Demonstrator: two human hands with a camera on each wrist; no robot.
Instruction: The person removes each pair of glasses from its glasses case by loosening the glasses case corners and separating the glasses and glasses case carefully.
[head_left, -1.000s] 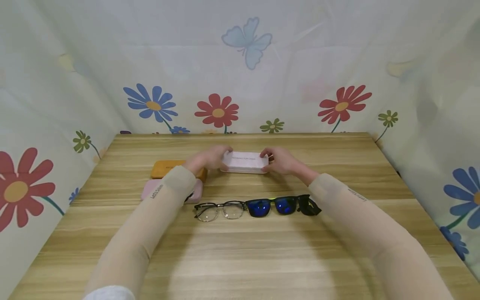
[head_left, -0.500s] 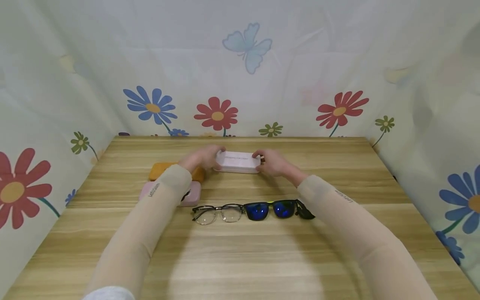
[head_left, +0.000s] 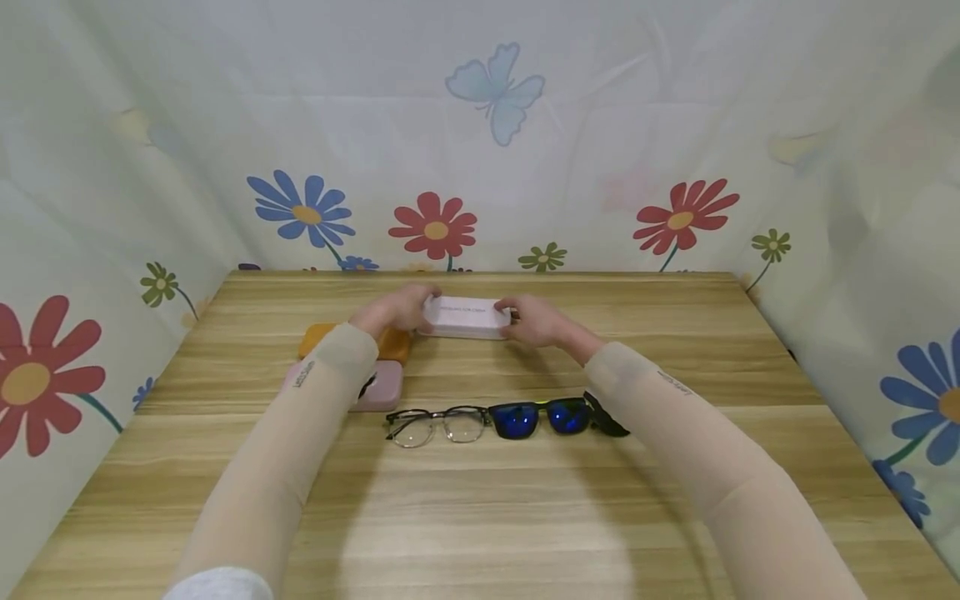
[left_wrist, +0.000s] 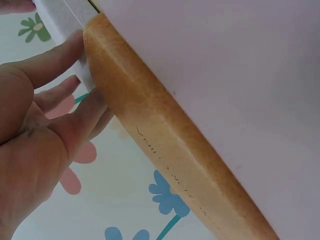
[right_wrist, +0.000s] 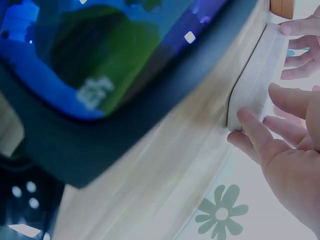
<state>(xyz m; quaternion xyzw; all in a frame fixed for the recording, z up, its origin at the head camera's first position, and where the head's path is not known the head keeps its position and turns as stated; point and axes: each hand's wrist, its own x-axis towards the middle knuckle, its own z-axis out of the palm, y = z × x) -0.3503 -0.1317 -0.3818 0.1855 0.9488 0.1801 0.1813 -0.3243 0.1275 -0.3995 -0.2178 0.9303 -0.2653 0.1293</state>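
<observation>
A white glasses case with small print on its lid lies near the back of the table. My left hand grips its left end, and my right hand grips its right end between thumb and fingers. An orange glasses case sits just left of the white one, partly behind my left wrist. Nearer me lies a pink glasses case, partly covered by my left sleeve. In the left wrist view the orange case is close beside my fingers. The right wrist view has the white case on the tabletop.
In front of the cases, clear-lens eyeglasses and blue-mirrored sunglasses lie in a row. At the row's right end a black item is partly hidden by my right sleeve. A flowered cloth hangs behind the wooden table.
The white glasses case has shifted left toward the orange case, with both hands holding its ends throughout. The eyeglasses and sunglasses stay in their row.
</observation>
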